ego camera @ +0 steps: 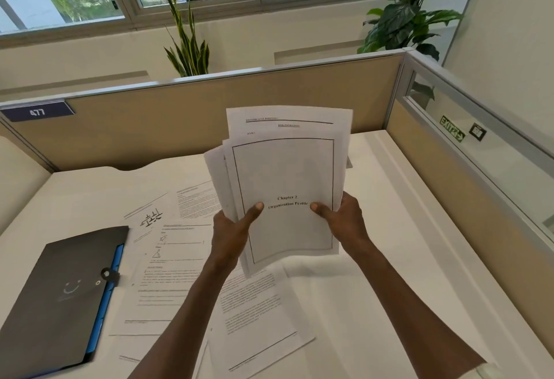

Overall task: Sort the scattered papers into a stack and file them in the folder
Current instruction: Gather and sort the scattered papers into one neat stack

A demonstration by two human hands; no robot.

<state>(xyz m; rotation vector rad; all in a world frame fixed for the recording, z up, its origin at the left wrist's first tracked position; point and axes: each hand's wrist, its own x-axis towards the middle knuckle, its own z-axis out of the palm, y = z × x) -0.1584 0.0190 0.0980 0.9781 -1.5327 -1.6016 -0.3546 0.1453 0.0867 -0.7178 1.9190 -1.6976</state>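
Above desk (389, 228), both hands, left (232, 233) and right (344, 219), grip upright paper stack (284, 174)

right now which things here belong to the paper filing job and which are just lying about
Job:
- held papers, gripped by left hand and right hand
- loose sheets on desk
- dark folder, shut

Lying about:
- snake plant
- leafy plant
- exit sign

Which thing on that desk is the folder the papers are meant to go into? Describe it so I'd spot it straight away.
Start at the white desk and look to its near left corner, left of the loose printed sheets. The folder lies there flat and closed. It is the only dark thing on the desk: charcoal grey, with a faint smiley on its cover, a blue edge along its right side and a small round clasp.
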